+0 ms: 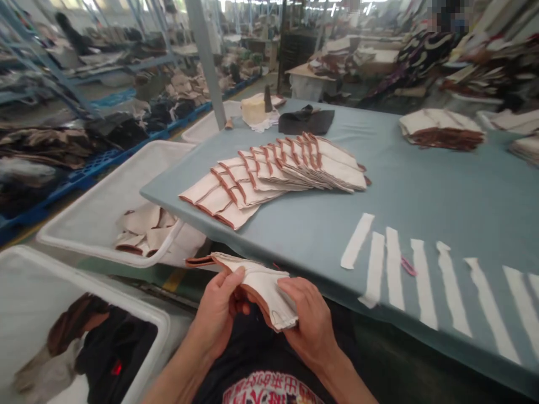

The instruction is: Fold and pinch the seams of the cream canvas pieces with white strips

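Note:
Between my hands, in front of the table's near edge, is a sewn piece (261, 278) of cream fabric with brown edges, perhaps a boot upper turned inside out. My left hand (221, 303) pinches its side, thumb on top and fingers curled below. My right hand (309, 314) is closed round the other end. Beyond the hands, a fanned row of similar cream pieces (269, 177) with brown edges lies on the blue-grey table (303, 224).
White fabric strips (396, 269) lie along the table's right front, a pink clip-like object (408, 266) among them. Another stack of cream pieces (442, 129) sits at the back right. Black material (306, 121) lies at the far edge. White bins (105, 193) stand left. A person (429, 50) is at upper right.

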Tool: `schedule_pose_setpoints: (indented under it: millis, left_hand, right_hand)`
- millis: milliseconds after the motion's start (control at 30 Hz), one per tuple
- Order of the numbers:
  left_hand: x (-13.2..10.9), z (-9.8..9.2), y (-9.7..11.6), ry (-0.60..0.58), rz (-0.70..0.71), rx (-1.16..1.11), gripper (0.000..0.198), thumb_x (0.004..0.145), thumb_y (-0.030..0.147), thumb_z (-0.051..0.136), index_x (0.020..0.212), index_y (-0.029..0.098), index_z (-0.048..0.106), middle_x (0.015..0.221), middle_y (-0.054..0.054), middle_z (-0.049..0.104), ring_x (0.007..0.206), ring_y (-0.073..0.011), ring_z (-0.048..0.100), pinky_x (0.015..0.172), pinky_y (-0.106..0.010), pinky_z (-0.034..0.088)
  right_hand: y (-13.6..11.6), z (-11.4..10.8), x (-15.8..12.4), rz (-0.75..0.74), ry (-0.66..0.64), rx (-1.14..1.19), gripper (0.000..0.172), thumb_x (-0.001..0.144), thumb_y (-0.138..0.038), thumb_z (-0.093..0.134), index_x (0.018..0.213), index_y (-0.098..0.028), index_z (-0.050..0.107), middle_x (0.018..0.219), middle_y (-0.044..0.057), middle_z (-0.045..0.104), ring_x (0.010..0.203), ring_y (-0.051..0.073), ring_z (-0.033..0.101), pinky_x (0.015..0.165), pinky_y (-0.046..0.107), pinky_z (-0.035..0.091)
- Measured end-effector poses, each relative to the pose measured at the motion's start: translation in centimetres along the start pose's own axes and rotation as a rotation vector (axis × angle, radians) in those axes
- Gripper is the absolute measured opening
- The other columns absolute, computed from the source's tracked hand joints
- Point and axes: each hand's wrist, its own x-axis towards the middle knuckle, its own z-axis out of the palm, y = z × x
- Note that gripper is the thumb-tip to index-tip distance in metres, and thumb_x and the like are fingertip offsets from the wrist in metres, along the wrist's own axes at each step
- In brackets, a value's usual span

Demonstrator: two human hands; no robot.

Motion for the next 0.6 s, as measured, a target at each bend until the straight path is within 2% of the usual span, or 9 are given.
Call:
schedule_pose_setpoints:
  millis: [67,167,233,333,400,433,500,567,600]
  left_hand:
    - [-0.3,1.7,-0.6,-0.066,-0.023,0.043,0.060,0.058,0.065,0.092,0.074,0.013,0.066,0.057,-0.001,0.065,0.049,-0.0112,0.055,0.041,-0.018,0.042]
    - [-0.7,3.3,-1.7,-0.111,0.031,0.135,0.066,0.065,0.077,0.082,0.063,0.015,0.060,0.048,0.000,0.059,0.045,-0.0106,0.052,0.043,-0.019,0.040]
    - [-0.8,3.6,-2.6,-0.138,0.086,0.222,0.068,0.076,0.080,0.070,0.057,0.017,0.054,0.043,0.001,0.053,0.042,-0.0101,0.047,0.045,-0.021,0.040]
    - [-0.6,3.3,-3.2,-0.103,0.289,0.427,0.061,0.093,0.068,0.059,0.058,0.019,0.050,0.046,0.003,0.049,0.045,-0.0104,0.044,0.049,-0.022,0.040]
    - [-0.4,3.0,-3.0,-0.075,0.511,0.574,0.041,0.096,0.050,0.062,0.071,0.018,0.059,0.061,0.001,0.060,0.057,-0.0127,0.055,0.058,-0.023,0.046]
    - [-0.4,3.0,-2.8,-0.114,0.607,0.640,0.026,0.095,0.040,0.064,0.081,0.018,0.064,0.073,-0.001,0.066,0.067,-0.0148,0.061,0.066,-0.024,0.050]
    - [-0.2,3.1,-2.3,-0.308,0.735,0.749,0.008,0.093,0.025,0.062,0.096,0.019,0.067,0.091,-0.003,0.072,0.086,-0.0186,0.068,0.081,-0.029,0.054]
    - [0.0,3.4,-2.1,-0.524,0.824,0.828,0.013,0.092,0.016,0.058,0.101,0.021,0.065,0.100,-0.004,0.073,0.096,-0.0198,0.069,0.090,-0.032,0.053]
    - [0.0,3.5,-2.0,-0.579,0.878,0.846,0.017,0.091,0.013,0.057,0.104,0.021,0.064,0.101,-0.004,0.073,0.097,-0.0196,0.068,0.091,-0.032,0.052]
  right_hand:
    - [0.8,-1.0,-0.2,-0.011,0.025,-0.026,0.014,0.105,-0.026,0.055,0.113,-0.018,0.064,0.094,0.010,0.077,0.084,0.022,0.074,0.077,0.034,0.059]
    - [1.2,-3.1,-0.2,0.003,0.057,-0.045,0.019,0.109,-0.032,0.050,0.101,-0.020,0.062,0.074,0.004,0.072,0.063,0.017,0.069,0.060,0.028,0.054]
    - [0.9,-4.7,-0.3,-0.001,0.075,-0.104,0.024,0.110,-0.034,0.049,0.096,-0.019,0.062,0.069,0.004,0.071,0.058,0.017,0.067,0.056,0.029,0.050]
    - [0.4,-6.7,-0.6,-0.035,0.046,-0.234,0.030,0.110,-0.033,0.048,0.087,-0.019,0.060,0.063,0.005,0.068,0.053,0.017,0.063,0.051,0.030,0.045]
    - [0.2,-7.7,-0.7,-0.057,-0.013,-0.296,0.033,0.111,-0.032,0.046,0.083,-0.021,0.057,0.058,0.002,0.063,0.048,0.016,0.058,0.049,0.030,0.041]
    - [0.2,-8.1,-0.8,-0.062,-0.039,-0.311,0.033,0.112,-0.032,0.045,0.082,-0.021,0.056,0.056,0.001,0.061,0.046,0.015,0.056,0.048,0.030,0.040]
    - [0.3,-8.6,-0.8,-0.058,-0.073,-0.338,0.032,0.112,-0.030,0.045,0.083,-0.021,0.055,0.057,0.000,0.060,0.047,0.014,0.055,0.049,0.029,0.039]
    - [0.2,-9.1,-0.8,-0.052,-0.090,-0.355,0.028,0.112,-0.027,0.045,0.086,-0.021,0.056,0.058,0.000,0.062,0.048,0.014,0.056,0.051,0.029,0.040]
    - [0.2,-9.2,-0.8,-0.051,-0.099,-0.362,0.026,0.112,-0.027,0.045,0.088,-0.021,0.056,0.059,0.000,0.063,0.049,0.014,0.057,0.052,0.029,0.040]
